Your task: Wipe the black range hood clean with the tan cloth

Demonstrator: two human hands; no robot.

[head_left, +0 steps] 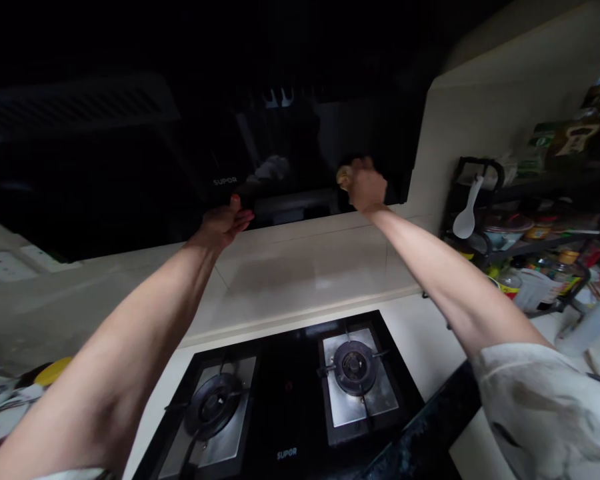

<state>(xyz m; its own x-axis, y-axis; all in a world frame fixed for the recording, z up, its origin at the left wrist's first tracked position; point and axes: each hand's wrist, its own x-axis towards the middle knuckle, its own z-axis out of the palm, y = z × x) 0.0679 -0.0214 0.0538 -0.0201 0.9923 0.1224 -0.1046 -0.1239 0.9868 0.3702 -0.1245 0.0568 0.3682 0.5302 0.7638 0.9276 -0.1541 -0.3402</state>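
Observation:
A black range hood [300, 153] hangs on the tiled wall above a two-burner gas stove [285, 400]. My left hand [225, 223] rests against the hood's lower edge, fingers together, thumb up on the front panel. My right hand [364, 185] is closed around a small yellowish pad [343, 177], pressed on the hood's glossy front near its right end. The hood's glass shows a dim reflection of me.
A black wire rack [485, 220] at the right holds a white spoon [467, 213], bowls, jars and bottles. A wall socket [3, 267] sits at the left. A yellow object [53, 371] and utensils lie at the lower left. The counter's dark front edge [430, 427] runs at the lower right.

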